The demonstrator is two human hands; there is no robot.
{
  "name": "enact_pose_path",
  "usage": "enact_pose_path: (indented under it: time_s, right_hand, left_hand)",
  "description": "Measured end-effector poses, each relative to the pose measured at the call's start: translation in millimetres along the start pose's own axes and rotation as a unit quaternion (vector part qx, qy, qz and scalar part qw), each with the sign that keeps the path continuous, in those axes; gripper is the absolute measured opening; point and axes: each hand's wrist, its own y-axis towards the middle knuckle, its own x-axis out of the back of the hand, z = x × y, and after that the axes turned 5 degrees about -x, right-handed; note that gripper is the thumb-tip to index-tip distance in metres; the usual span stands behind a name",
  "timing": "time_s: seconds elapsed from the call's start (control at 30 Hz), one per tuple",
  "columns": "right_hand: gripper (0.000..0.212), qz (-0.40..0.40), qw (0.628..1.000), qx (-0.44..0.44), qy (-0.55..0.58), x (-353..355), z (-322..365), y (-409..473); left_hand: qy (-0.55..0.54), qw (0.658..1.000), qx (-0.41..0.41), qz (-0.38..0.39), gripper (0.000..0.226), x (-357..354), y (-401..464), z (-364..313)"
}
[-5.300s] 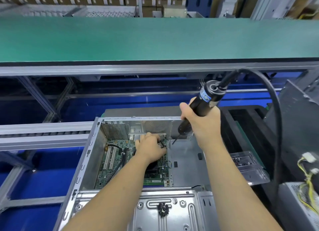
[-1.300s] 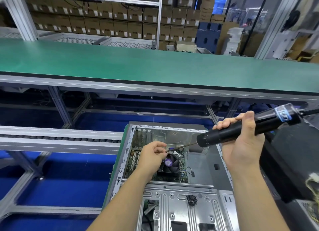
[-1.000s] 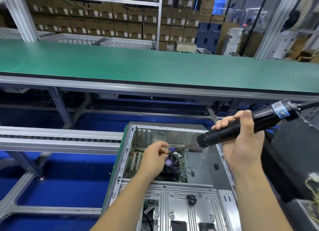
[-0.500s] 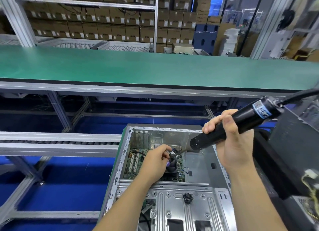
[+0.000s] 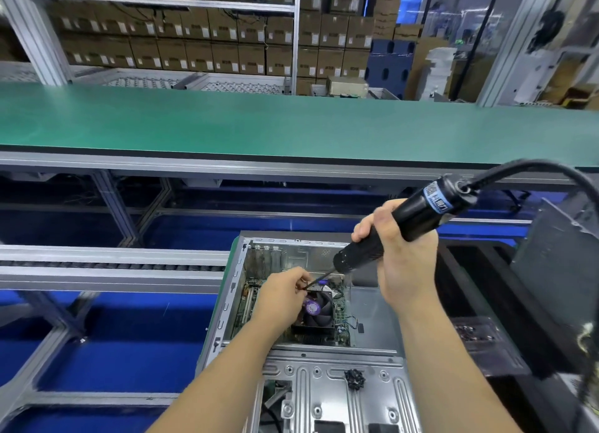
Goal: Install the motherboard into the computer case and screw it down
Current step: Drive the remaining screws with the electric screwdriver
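Note:
An open grey computer case (image 5: 372, 312) lies low in the middle of the view. The green motherboard (image 5: 340, 306) with its black cooler fan (image 5: 319, 309) sits inside. My right hand (image 5: 405, 264) grips a black electric screwdriver (image 5: 398, 228), tilted down to the left. Its thin bit reaches my left hand (image 5: 282, 296), whose fingertips pinch at the bit's tip above the board. Whatever sits between those fingertips is too small to make out.
A green conveyor belt (image 5: 291, 125) runs across behind the case. A roller rail (image 5: 110, 264) lies to the left over blue flooring. The screwdriver's black cable (image 5: 551, 170) arcs off to the right. A dark metal unit (image 5: 560, 261) stands at the right. Shelves of cardboard boxes fill the background.
The screwdriver has swung steeper, its rear end rising and its bit dropping toward my left fingertips. My left hand has stayed over the fan, still pinching at the bit's tip.

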Motion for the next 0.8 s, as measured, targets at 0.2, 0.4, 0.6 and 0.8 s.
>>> enact_pose_path:
  time_s: [0.2,0.4,0.6,0.8]
  right_hand:
    - [0.012,0.024,0.998,-0.024,-0.053,-31.9,-28.8,15.5]
    - [0.051,0.037,0.996,-0.045,-0.07,-54.7,-57.7,33.4]
    - [0.049,0.057,0.991,-0.081,-0.085,-70.2,-87.5,37.5]
    - [0.036,0.102,0.984,-0.095,-0.111,-80.7,-106.0,38.4]
  left_hand:
    - [0.127,0.992,-0.012,0.007,0.023,3.7,26.3,17.4]
    - [0.198,0.979,-0.027,0.037,0.017,-1.9,51.3,37.8]
    - [0.172,0.983,0.025,0.052,0.019,-12.5,63.3,58.6]
    - [0.126,0.985,0.114,0.025,0.037,-25.8,60.4,73.4]
